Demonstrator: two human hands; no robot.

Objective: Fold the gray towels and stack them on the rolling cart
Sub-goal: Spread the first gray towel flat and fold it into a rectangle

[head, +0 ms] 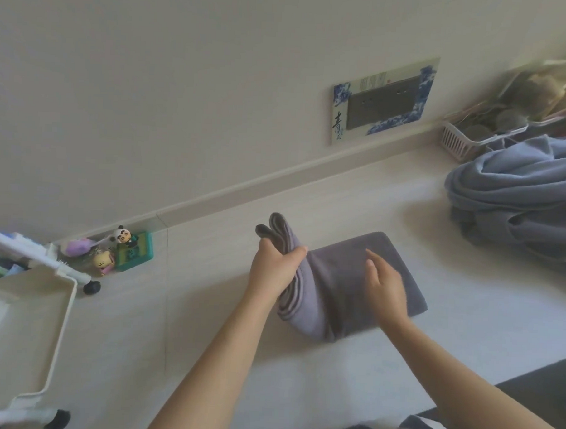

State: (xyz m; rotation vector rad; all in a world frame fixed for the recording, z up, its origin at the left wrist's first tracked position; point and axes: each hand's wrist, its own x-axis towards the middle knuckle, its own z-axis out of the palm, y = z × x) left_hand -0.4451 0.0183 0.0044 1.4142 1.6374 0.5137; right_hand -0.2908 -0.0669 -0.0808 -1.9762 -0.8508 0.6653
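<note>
Towel point(363, 282) edge lifted, gripped by left hand point(274, 269); right hand point(385, 287) presses flat, fingers straight.

Gray towel point(347, 278), blue-gray cloth heap point(519, 195), white cart point(27, 316), pink basket point(456, 142) — blue-and-white patterned wall plate point(384, 100).

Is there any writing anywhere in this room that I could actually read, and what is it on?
"青": large black brush character on the blue-and-white outlet frame on the wall.
Small characters beside it and along the frame's top: too blurred to read.
Green toy box by the figurines: markings unreadable.
</note>
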